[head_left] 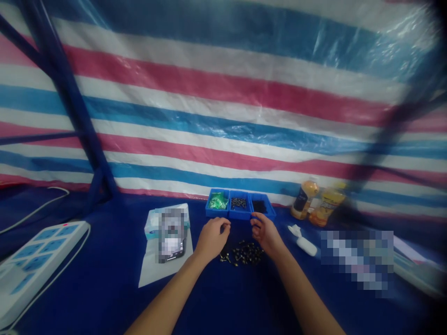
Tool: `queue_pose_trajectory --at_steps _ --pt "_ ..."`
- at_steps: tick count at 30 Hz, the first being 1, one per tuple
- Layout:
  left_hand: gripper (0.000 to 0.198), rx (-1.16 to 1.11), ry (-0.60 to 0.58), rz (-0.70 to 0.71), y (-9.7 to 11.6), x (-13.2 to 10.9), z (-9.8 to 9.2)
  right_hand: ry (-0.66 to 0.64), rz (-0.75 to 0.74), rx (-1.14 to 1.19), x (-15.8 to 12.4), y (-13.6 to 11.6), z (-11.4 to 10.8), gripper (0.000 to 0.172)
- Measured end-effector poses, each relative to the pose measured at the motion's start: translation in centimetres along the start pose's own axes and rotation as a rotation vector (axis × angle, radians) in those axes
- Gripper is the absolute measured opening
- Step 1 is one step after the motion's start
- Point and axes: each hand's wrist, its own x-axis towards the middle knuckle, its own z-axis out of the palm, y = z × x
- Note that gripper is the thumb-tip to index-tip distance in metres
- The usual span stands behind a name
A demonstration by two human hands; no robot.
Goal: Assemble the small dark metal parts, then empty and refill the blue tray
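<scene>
My left hand point(213, 238) hovers just left of a pile of small dark parts point(248, 254), its thumb and fingertips pinched together. A few small brass-coloured pieces point(224, 257) lie on the blue cloth below it. On the other side of the pile, my right hand point(267, 233) is raised with its fingers curled in. Whatever either hand may hold is too small to make out. Beyond the hands stand three blue bins: one with green plastic packets point(218, 201), one with small metallic pieces point(239, 203), one with black contents point(259, 207).
A phone point(174, 251) and a tissue pack point(152, 223) lie on white paper point(150, 270) at left. A power strip point(42, 260) sits farther left. Two bottles point(304, 200), a white case point(306, 246) and blurred items are at right. Striped sheeting point(223, 107) hangs behind.
</scene>
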Motion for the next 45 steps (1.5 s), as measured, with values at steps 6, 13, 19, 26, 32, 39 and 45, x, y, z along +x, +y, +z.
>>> queue_pose_trajectory --at_steps 6,13,19,26,32,39,45 --pt "0.016 0.236 -0.079 -0.087 -0.4 -0.3 0.0 -0.024 -0.229 -0.460 0.7 1.5 -0.1 0.030" --pt "0.017 0.307 -0.172 -0.093 -0.5 -0.5 0.3 0.099 -0.539 -0.973 0.3 0.8 0.3 0.026" --pt "0.016 0.311 -0.188 -0.101 -0.6 -0.5 0.3 0.048 -0.478 -1.560 4.2 -4.3 4.1 0.024" --pt "0.016 0.305 -0.208 -0.110 -0.6 -0.4 0.3 -0.075 -0.168 -1.913 9.9 -5.6 7.7 0.047" --pt "0.016 0.300 -0.206 -0.085 -0.7 -0.4 0.6 -0.060 -0.085 -1.978 10.8 -4.2 7.7 0.046" --pt "0.016 0.300 -0.206 -0.088 -0.7 -0.4 0.6 -0.099 -0.140 -1.987 11.0 -3.8 7.5 0.045" --pt "0.016 0.311 -0.212 -0.088 -0.6 -0.4 0.5 -0.216 -0.185 -1.846 11.5 -4.9 6.7 0.024"
